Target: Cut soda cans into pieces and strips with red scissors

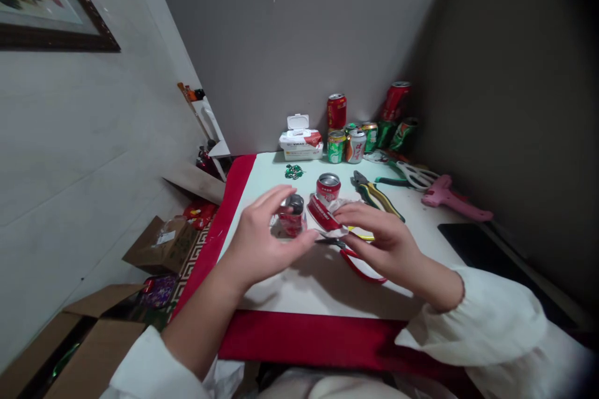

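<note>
My left hand (262, 237) is curved with thumb and fingers apart, close behind a cut red can (294, 222); I cannot tell whether it touches the can. In my right hand (386, 234) is a curved red can piece (322, 214) with crumpled white tissue (344, 204) about it. Just beyond stands a second short red can (328, 187), its top facing up. Under my right hand lie red-handled scissors (360, 267), their blades partly covered by the fingers.
Green-and-yellow pliers (377, 193) lie to the right, near a pink glue gun (452, 198) and a black mat (486, 262). Green scraps (294, 171), a wipes pack (302, 144) and several drink cans (355, 146) are at the back. Cardboard boxes (159, 243) stand left of the table.
</note>
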`<state>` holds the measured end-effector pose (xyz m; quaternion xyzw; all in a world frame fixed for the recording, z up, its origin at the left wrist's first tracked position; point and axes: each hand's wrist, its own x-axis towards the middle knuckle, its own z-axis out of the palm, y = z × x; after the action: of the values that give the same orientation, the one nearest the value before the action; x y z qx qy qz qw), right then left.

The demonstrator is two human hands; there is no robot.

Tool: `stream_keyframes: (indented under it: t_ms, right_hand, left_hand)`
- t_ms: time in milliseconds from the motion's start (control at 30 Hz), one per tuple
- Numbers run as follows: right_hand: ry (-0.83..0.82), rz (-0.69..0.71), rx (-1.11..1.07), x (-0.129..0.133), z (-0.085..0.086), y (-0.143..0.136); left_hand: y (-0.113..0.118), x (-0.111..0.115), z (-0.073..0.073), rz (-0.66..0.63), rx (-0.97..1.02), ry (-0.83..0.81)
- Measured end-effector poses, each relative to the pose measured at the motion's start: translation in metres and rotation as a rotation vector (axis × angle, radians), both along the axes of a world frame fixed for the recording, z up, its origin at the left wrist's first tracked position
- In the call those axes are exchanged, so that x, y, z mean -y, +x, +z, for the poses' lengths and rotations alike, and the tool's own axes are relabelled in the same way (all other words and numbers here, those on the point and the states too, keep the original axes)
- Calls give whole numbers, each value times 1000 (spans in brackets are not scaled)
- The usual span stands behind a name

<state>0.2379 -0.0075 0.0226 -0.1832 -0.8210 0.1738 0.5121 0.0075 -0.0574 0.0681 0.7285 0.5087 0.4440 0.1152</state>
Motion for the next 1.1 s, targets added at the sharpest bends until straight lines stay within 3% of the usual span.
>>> stream_keyframes:
  t_ms: [133, 300, 500, 633, 967, 1100]
  right_hand:
    - [47, 66, -77, 17, 8, -5]
    - [12, 190, -59, 28, 13, -5]
    - [16, 213, -33, 26, 15, -4]
    - [62, 193, 7, 18, 13, -1]
    - [219, 135, 58, -3, -1, 0]
    - [348, -6, 146, -3, -3, 4]
  left_hand:
    - [18, 11, 14, -137, -98, -253]
    - [28, 14, 20, -143, 51, -299]
    - [34, 6, 8, -313, 503, -455]
    - [37, 0, -3, -371, 703, -566]
    - [29, -13, -25, -514, 900, -721]
    - [24, -15, -31, -581, 935, -773]
